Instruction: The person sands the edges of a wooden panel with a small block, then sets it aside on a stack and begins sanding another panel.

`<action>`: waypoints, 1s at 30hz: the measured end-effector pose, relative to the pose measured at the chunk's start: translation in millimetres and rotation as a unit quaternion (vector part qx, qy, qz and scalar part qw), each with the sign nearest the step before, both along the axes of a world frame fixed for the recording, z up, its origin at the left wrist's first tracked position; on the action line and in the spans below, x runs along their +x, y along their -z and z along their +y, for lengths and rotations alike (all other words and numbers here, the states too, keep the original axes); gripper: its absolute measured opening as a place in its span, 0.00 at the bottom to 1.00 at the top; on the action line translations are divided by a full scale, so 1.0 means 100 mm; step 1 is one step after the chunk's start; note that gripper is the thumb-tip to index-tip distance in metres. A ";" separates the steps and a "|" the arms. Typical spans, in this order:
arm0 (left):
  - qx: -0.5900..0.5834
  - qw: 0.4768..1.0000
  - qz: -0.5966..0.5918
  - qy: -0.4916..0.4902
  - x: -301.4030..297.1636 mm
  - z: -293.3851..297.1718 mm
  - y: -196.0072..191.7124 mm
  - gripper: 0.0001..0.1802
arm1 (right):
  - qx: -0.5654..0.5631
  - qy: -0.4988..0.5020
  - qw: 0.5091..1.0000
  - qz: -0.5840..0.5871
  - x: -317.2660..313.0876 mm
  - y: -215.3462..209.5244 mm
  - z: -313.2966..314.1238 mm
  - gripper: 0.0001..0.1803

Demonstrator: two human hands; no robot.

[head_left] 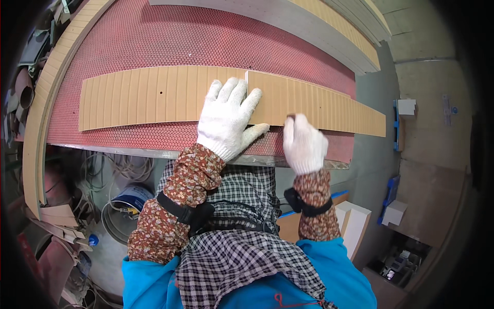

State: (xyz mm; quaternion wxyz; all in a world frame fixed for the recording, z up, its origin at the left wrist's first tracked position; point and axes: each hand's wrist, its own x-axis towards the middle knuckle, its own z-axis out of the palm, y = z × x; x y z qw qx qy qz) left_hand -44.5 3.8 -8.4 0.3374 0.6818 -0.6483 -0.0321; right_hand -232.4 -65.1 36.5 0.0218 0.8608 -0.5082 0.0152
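Observation:
My left hand (226,116), in a white knit glove, lies flat with fingers spread across a tan ribbed strip (134,98), near where it meets a second strip. This second tan ribbed strip (339,108) continues to the right, its left end showing a thin white edge and its far end reaching past the table. My right hand (304,144), gloved the same way, is curled closed at the second strip's near edge. A small dark bit shows at its fingertips; what it holds is too small to name. A small dark hole marks the left strip.
Both strips rest on a table with a red mesh-textured top (154,36). Long tan-and-white boards (309,23) lie along its far side, and another long board (51,87) runs along the left. Below are a blue bucket (135,198), coiled cables (131,166) and scraps.

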 end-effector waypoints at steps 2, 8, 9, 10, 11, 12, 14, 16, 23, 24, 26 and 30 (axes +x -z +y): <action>-0.002 1.000 0.002 0.001 0.01 0.01 -0.01 0.42 | 0.034 0.017 0.999 0.010 -0.07 -0.06 0.18 0.15; -0.009 1.000 0.002 0.004 -0.01 -0.02 0.02 0.42 | 0.020 0.016 0.999 -0.033 -0.07 -0.08 0.27 0.13; -0.009 1.000 0.001 0.004 -0.01 -0.01 0.02 0.42 | 0.007 0.011 0.998 -0.066 -0.05 -0.09 0.24 0.13; -0.003 1.000 0.002 0.002 -0.01 0.00 0.02 0.42 | 0.006 0.005 0.997 -0.081 -0.01 -0.07 0.24 0.13; 0.001 1.000 0.005 0.000 -0.01 -0.01 0.03 0.42 | 0.006 0.006 0.997 -0.081 -0.01 -0.05 0.23 0.13; 0.000 1.000 0.005 0.001 -0.01 -0.01 0.02 0.42 | 0.010 0.004 0.998 -0.067 0.00 -0.03 0.22 0.13; -0.002 1.000 0.007 0.007 -0.02 -0.01 0.00 0.42 | 0.008 0.001 0.998 -0.057 0.00 -0.01 0.22 0.13; -0.005 1.000 0.007 0.002 -0.01 0.00 0.01 0.42 | 0.011 -0.002 0.998 -0.059 0.03 -0.01 0.24 0.13; -0.006 1.000 0.005 0.000 -0.01 -0.01 0.00 0.41 | 0.017 -0.011 0.999 -0.047 0.17 0.00 -0.03 0.15; -0.005 1.000 0.006 0.000 -0.01 -0.02 0.01 0.41 | 0.022 -0.013 0.999 -0.032 0.22 0.00 -0.13 0.17; -0.006 1.000 0.002 -0.005 -0.01 -0.01 0.02 0.42 | 0.031 -0.007 0.999 -0.018 0.37 0.00 -0.35 0.19; -0.011 1.000 0.000 0.001 -0.02 -0.01 -0.01 0.42 | 0.015 0.003 1.000 0.013 0.58 0.00 -0.79 0.23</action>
